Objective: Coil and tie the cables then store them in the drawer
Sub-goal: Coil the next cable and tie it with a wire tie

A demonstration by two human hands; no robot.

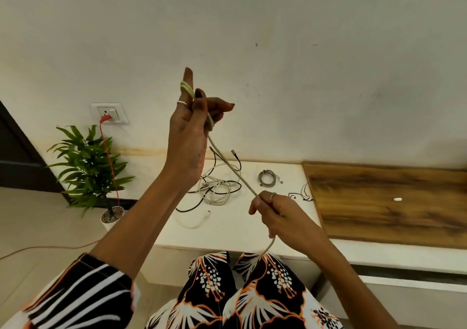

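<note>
Soft, even indoor light, faint shadows, wide-angle bending at edges, slight overall softness.

A plain off-white wall [278,38] fills the upper half of the view. At nine o'clock, a white wall socket [110,113] holds a red plug [105,118], and its red cord [109,161] hangs down behind a leafy green potted plant [87,167] standing on the beige floor [38,217]. A dark door frame [15,151] sits at the far nine o'clock edge. At three o'clock, a wood-grain panel [389,202] lies flush in the white bench [278,177], with a small white object [397,199] resting on it. At six o'clock is black clothing with a white and orange floral print [252,298].
</note>
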